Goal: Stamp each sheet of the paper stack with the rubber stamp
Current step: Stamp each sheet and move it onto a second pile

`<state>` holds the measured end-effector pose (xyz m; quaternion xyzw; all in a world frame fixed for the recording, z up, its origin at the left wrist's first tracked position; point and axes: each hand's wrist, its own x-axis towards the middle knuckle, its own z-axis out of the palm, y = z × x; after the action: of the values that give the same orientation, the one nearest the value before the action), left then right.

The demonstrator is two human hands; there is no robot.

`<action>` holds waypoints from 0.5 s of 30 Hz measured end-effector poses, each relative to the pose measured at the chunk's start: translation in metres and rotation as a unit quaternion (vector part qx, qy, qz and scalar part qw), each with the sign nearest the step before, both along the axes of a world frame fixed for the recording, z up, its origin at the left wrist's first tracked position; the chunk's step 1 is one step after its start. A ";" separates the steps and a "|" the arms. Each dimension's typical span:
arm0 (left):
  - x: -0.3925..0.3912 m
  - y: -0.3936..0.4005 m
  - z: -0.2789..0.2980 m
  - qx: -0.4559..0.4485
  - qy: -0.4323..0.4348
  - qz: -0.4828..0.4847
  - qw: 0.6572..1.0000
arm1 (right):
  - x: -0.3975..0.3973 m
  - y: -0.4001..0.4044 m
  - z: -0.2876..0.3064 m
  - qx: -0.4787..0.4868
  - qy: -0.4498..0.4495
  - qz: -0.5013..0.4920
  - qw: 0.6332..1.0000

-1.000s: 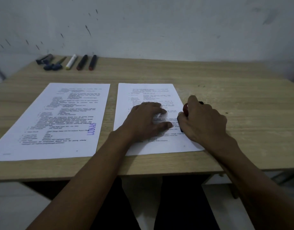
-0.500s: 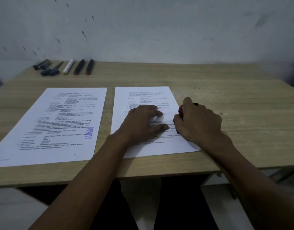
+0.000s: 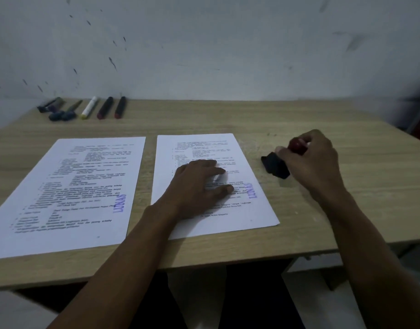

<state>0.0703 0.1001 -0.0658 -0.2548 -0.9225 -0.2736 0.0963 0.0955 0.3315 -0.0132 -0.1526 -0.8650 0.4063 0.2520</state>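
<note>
Our right hand (image 3: 316, 162) has carried the gripped rubber stamp (image 3: 279, 163) right, off the freshly marked sheet (image 3: 259, 210); our flat left hand (image 3: 199, 186) lies on that sheet, nearer.

A dim room: scuffed pale wall (image 3: 204, 43) behind a wooden table (image 3: 346, 222).

right hand (image 3: 311, 160) gripping rubber stamp (image 3: 276, 165), left hand (image 3: 199, 186) flat on sheet (image 3: 204, 148)
</note>
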 end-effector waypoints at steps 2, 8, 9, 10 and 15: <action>0.000 0.000 0.002 0.030 0.018 0.006 0.999 | -0.004 0.011 -0.001 -0.007 0.004 -0.030 1.000; 0.004 -0.002 0.013 0.171 0.091 0.038 0.980 | -0.013 0.012 -0.006 0.042 -0.002 -0.032 0.999; 0.004 -0.003 0.013 0.179 0.095 0.039 0.978 | -0.015 0.010 -0.007 0.053 -0.003 -0.032 0.998; 0.004 -0.003 0.013 0.184 0.096 0.040 0.977 | -0.018 0.008 -0.007 0.062 -0.003 -0.031 0.998; 0.001 -0.005 0.010 0.191 0.104 0.033 0.975 | -0.033 0.002 -0.008 0.094 -0.019 -0.011 0.995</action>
<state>0.0717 0.0947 -0.0557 -0.2281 -0.8459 -0.4139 0.2473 0.0623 0.3338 -0.0213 -0.1455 -0.9020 0.3177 0.2535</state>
